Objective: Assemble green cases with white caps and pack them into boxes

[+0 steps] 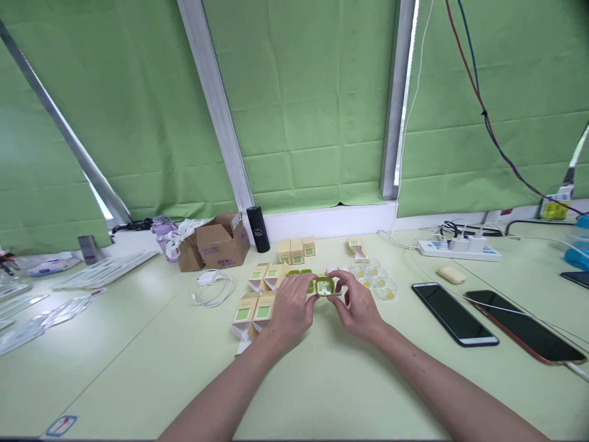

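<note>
Between both hands, just above the table, is a small green square case (pixel 324 286) with a pale inside. My left hand (pixel 296 302) pinches its left side, and my right hand (pixel 355 304) grips the right side with thumb and fingers. Behind my left hand, more green cases (pixel 297 274) are partly hidden. Several small tan cartons with green labels (pixel 254 310) lie open-ended to the left of my left hand. Beyond my right hand stand several clear round containers (pixel 380 281) with yellow bits in them.
Upright tan cartons (pixel 296 250) and one open carton (pixel 357 249) stand farther back. At back left are a cardboard box (pixel 221 242) and a black cylinder (pixel 258 229). Two phones (pixel 453 313) (pixel 524 325), a power strip (pixel 460 249) and loose cables occupy the right. A white charger cable (pixel 214 288) lies left.
</note>
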`<move>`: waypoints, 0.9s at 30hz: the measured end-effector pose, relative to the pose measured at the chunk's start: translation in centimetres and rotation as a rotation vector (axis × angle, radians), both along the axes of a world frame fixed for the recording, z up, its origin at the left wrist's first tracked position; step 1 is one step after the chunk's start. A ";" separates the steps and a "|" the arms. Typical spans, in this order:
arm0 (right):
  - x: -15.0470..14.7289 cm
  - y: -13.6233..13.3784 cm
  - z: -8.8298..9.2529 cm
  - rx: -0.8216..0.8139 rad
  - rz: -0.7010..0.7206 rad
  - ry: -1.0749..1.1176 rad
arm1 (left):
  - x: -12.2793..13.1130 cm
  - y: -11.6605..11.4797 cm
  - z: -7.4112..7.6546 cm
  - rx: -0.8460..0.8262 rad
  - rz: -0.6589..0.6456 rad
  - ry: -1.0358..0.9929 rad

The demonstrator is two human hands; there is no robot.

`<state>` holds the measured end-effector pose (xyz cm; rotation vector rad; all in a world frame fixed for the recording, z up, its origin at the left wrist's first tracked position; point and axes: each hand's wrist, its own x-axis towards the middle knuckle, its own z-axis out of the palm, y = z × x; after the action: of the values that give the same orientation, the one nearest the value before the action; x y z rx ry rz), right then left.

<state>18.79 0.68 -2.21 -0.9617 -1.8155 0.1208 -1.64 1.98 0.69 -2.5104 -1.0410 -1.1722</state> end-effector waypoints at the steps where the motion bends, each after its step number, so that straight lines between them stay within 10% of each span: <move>1: 0.0 0.0 -0.1 0.006 0.015 0.008 | 0.0 0.0 0.0 0.012 -0.009 -0.003; 27: 0.1 0.4 -0.3 -0.055 0.098 0.141 | 0.3 -0.6 0.6 -0.064 -0.006 -0.044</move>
<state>18.90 1.08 -2.48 -0.8800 -1.7365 0.2942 -1.33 1.37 1.25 -2.5486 -1.0990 -1.2207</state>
